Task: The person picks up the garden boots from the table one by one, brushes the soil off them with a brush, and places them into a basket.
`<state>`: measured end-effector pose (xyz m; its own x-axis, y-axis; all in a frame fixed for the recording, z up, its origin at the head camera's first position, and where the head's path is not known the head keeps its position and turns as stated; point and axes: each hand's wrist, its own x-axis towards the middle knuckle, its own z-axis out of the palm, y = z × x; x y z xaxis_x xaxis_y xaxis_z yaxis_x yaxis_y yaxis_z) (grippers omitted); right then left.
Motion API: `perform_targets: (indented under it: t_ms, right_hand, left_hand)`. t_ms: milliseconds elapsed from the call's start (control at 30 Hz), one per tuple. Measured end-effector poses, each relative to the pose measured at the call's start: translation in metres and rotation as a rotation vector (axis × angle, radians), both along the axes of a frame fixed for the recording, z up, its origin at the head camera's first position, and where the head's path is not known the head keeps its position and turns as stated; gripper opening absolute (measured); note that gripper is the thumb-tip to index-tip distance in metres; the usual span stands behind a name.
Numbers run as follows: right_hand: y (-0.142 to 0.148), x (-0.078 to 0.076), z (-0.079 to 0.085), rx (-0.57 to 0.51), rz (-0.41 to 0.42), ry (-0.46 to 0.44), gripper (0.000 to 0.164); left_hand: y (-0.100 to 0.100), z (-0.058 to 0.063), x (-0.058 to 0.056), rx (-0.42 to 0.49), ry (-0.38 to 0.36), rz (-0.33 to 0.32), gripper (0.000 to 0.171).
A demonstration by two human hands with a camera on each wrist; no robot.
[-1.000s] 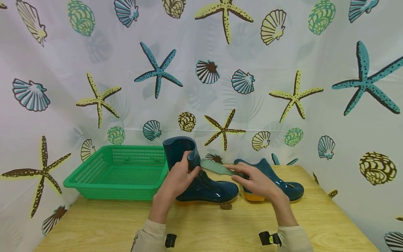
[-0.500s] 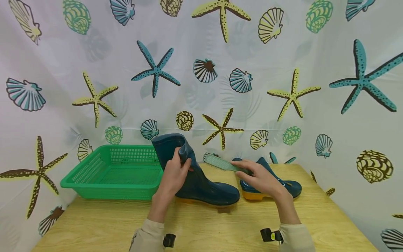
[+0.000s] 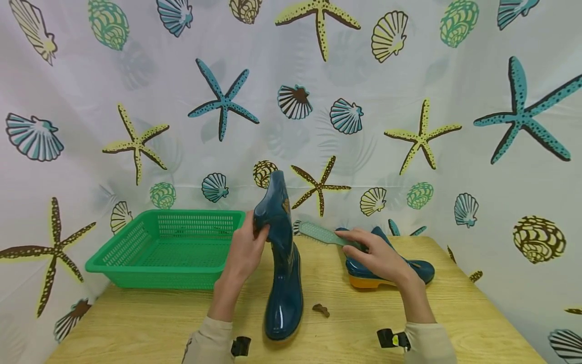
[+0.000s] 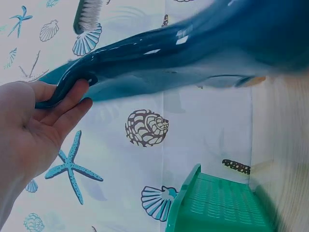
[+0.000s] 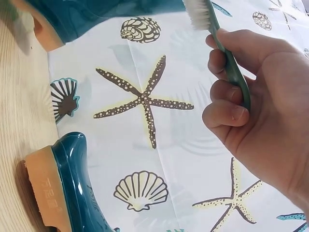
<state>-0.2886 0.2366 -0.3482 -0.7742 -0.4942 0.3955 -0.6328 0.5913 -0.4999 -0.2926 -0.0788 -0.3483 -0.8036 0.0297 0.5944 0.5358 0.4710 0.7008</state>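
Observation:
My left hand [image 3: 245, 250] pinches the top edge of a glossy dark-blue rubber boot [image 3: 284, 298]. This boot stands on the table, its toe toward me. A small brown patch [image 3: 286, 205] shows on its shaft. In the left wrist view, my thumb and fingers fold the boot's rim [image 4: 72, 79]. My right hand [image 3: 375, 255] grips the handle of a pale green scrub brush [image 3: 320, 232], held to the right of the boot and apart from it. White bristles [image 5: 197, 13] show in the right wrist view. A matching boot [image 3: 423, 272] lies behind my right hand, partly hidden.
A green plastic basket [image 3: 165, 279] with perforated walls stands at the left. A small brown lump [image 3: 321, 309] lies on the wooden table [image 3: 354, 328], right of the standing boot. A white curtain [image 3: 309, 141] with shells and starfish hangs behind.
My left hand has turned the boot, so its toe swings from pointing right to pointing toward me. The brush has come away from the boot's shaft, and the brown lump is fully visible.

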Motion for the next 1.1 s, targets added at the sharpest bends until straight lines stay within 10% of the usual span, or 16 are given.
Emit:
perform_targets:
  t_ms: [433, 1100]
  right_hand:
    - [0.008, 0.002, 0.002, -0.050, -0.025, 0.002, 0.034]
    - [0.015, 0.004, 0.003, -0.053, -0.048, 0.051, 0.033]
  left_hand:
    - [-0.003, -0.002, 0.000, -0.037, 0.058, 0.006, 0.022]
    - [-0.005, -0.006, -0.006, -0.050, -0.053, -0.014, 0.033]
